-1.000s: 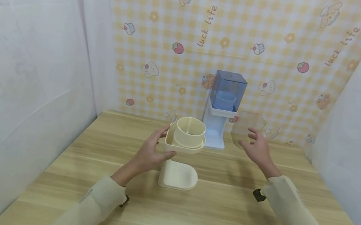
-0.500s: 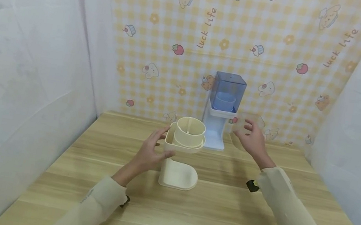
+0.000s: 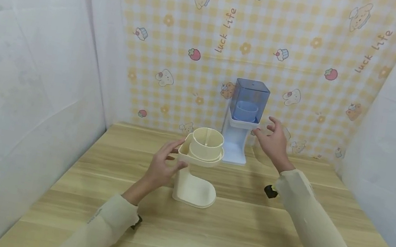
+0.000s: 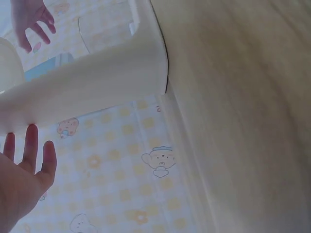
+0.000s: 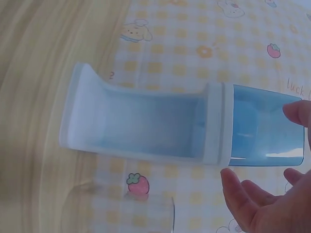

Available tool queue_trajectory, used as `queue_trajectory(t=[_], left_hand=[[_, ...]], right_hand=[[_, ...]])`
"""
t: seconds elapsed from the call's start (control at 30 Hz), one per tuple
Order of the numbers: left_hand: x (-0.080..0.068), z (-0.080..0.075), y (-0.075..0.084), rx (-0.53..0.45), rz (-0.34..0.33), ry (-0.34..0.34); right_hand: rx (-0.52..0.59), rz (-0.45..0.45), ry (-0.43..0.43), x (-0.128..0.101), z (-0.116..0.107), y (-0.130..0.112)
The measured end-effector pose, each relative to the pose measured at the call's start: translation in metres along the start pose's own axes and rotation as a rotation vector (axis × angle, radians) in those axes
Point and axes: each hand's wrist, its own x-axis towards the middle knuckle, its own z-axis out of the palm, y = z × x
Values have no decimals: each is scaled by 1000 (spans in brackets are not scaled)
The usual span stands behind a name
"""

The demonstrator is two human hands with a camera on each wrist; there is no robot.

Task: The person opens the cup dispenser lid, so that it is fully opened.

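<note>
Head view: left hand (image 3: 160,168) relaxed, fingertips on cream dispenser (image 3: 198,169) mid-table; right hand (image 3: 272,141) spread beside blue dispenser (image 3: 242,120) at backdrop, grasping nothing — light rigid plastic, top-heavy; grip column.

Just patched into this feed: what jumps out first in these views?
The cream holder stands mid-table on the wooden table, with the left hand touching its left side. Behind it, against the yellow checked cartoon backdrop, stands a blue holder with a translucent blue cover. The right hand hovers open just right of it, and a clear cover sits nearby.
</note>
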Motion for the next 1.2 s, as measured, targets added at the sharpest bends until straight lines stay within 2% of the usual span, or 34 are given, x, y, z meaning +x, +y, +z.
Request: queue_trajectory(t=[0.27, 0.4, 0.5, 0.57, 0.7, 0.83, 0.97, 1.07, 1.2], left_hand=[[4, 1, -4, -37, -114, 25], [7, -7, 16, -81, -136, 37], [8, -12, 27, -131, -125, 46], [8, -11, 22, -146, -117, 67], [9, -6, 3, -128, -98, 153], [10, -1, -13, -111, -98, 206], [10, 2, -13, -74, -99, 202], [10, 6, -8, -20, -102, 191], [12, 13, -1, 37, -110, 194]], right_hand=[[27, 5, 14, 8, 3, -7], [30, -3, 35, 12, 5, -11], [29, -14, 52, 15, 5, -15], [40, -21, 60, 18, 6, -18], [48, -35, 78, 23, 8, -25], [-16, -81, 110, 30, 9, -32], [-82, -103, 107, 37, 10, -43], [-95, -66, 82, 44, 12, -50], [-60, -5, 61, 55, 16, -55]])
